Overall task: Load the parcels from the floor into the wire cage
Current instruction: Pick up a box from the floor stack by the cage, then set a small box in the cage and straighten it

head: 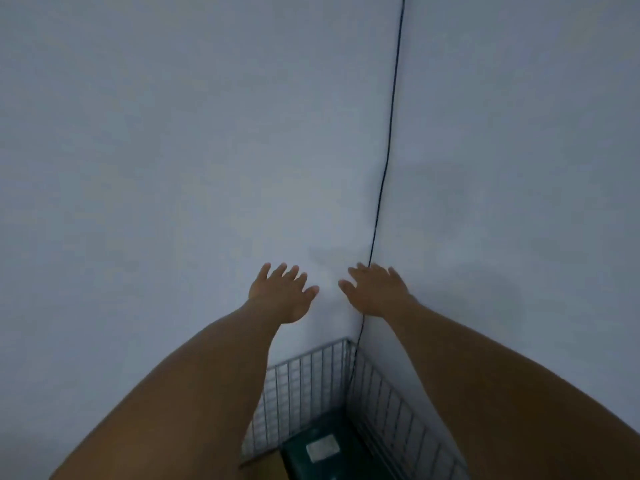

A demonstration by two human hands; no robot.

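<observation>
Both my arms stretch forward above the wire cage (304, 372), which stands in the corner of two pale walls at the bottom of the view. My left hand (282, 294) and my right hand (375, 289) are held out side by side with fingers spread and straight, holding nothing. Inside the cage lies a dark green parcel (322, 452) with a white label on top. Beside it, at the left, a brown cardboard parcel (265, 465) shows one corner. My forearms hide much of the cage.
A thin black cable (391, 133) runs down the wall corner behind the cage. Pale walls fill the rest of the view. The floor is out of sight.
</observation>
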